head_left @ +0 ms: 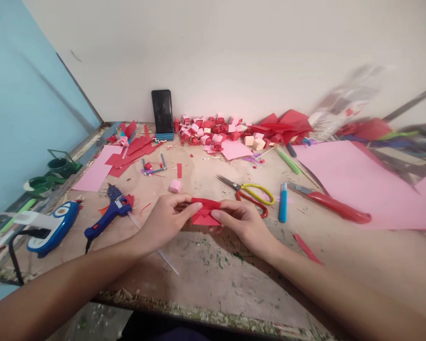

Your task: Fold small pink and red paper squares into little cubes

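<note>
A small piece of red paper (pixel 204 219) with folds in it is held up between both hands, above the near part of the table. My left hand (pixel 170 215) pinches its left side, thumb on the front. On the other side my right hand (pixel 241 220) grips it in the same way, the thumb pressing near the middle. The fingers behind the paper are mostly hidden. Just beyond my left hand sits a little pink paper cube (pixel 175 185). Scissors (pixel 248 192) with yellow and red handles lie open beyond my right hand.
A blue glue gun (pixel 108 213) lies left, near a blue-and-white device (pixel 52 229). A blue capped stick (pixel 283 203) and a red-handled knife (pixel 333 201) lie right, beside pink sheets (pixel 369 189). Behind are heaped paper cubes (pixel 213 130), red scraps (pixel 134 151) and a propped phone (pixel 162 111).
</note>
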Available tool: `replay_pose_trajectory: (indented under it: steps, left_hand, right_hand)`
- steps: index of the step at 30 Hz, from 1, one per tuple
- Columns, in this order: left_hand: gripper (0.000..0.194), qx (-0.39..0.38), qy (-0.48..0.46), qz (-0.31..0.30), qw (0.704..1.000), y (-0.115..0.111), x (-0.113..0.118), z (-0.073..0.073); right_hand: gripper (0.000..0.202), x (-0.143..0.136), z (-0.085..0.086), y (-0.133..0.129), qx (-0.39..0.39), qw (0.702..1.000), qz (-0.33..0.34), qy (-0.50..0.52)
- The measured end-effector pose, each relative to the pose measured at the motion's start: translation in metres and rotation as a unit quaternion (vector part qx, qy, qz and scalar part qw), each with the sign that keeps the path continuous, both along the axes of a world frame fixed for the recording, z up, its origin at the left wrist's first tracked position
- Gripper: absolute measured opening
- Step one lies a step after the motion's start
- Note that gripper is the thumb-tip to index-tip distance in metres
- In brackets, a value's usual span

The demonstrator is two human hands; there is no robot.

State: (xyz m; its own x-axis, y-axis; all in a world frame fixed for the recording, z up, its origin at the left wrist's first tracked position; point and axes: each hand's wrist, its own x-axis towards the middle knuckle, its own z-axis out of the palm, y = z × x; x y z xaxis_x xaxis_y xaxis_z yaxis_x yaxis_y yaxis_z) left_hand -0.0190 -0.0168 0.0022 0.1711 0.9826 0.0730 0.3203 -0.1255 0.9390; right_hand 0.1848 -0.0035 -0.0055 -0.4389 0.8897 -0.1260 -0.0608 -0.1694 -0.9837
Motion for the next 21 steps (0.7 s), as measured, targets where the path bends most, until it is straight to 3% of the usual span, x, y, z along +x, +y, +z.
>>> replay_pose_trajectory:
  steps: [5, 7, 11, 16, 21]
  left_hand:
    - [0.018, -0.006, -0.071, -0.025, 0.997, 0.003, -0.003, -0.006]
    - [0.017, 0.034, -0.093, -0.029, 0.995, 0.003, -0.006, -0.007]
    - [0.021, 0.159, -0.010, -0.068, 0.985, 0.003, -0.010, -0.005]
    - [0.024, 0.241, 0.027, -0.019, 0.970, 0.002, -0.010, -0.002]
    - [0.012, 0.208, 0.049, -0.059, 0.975, 0.003, -0.010, -0.007]
  right_hand:
    - [0.029, -0.001, 0.002, 0.000, -0.018, 1.000, -0.003, 0.001]
    - [0.029, -0.001, 0.001, 0.001, -0.018, 1.000, -0.019, 0.008]
    - [0.027, 0.000, -0.004, 0.003, -0.006, 0.999, -0.039, 0.031]
    - [0.025, 0.001, -0.009, 0.005, -0.014, 0.998, -0.036, 0.058]
    - [0.030, 0.001, -0.008, 0.005, -0.016, 0.998, -0.025, 0.059]
